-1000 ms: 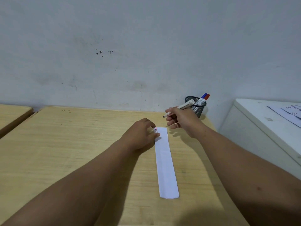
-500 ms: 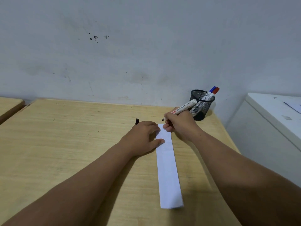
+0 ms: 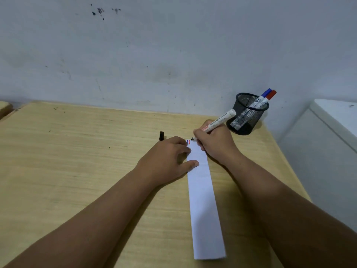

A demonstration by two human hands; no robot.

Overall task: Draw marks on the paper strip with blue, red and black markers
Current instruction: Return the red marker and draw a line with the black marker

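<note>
A long white paper strip (image 3: 204,200) lies on the wooden table (image 3: 77,161), running away from me. Small blue and red marks (image 3: 188,142) sit at its far left corner. My left hand (image 3: 170,159) rests on the table with its fingers pressing the strip's left edge near the far end. My right hand (image 3: 214,142) grips an uncapped black marker (image 3: 218,121), its tip touching the strip's far end beside the marks. The blue marker (image 3: 265,93) and the red marker (image 3: 270,95) stand in a black mesh pen cup (image 3: 245,117).
A black marker cap (image 3: 161,135) lies on the table just beyond my left hand. The pen cup stands at the table's far right corner against the grey wall. A white cabinet (image 3: 332,128) stands to the right of the table.
My right hand brought the marker's tip down onto the strip's far end. My left hand shifted to press the strip flat. The view tilted down and closer.
</note>
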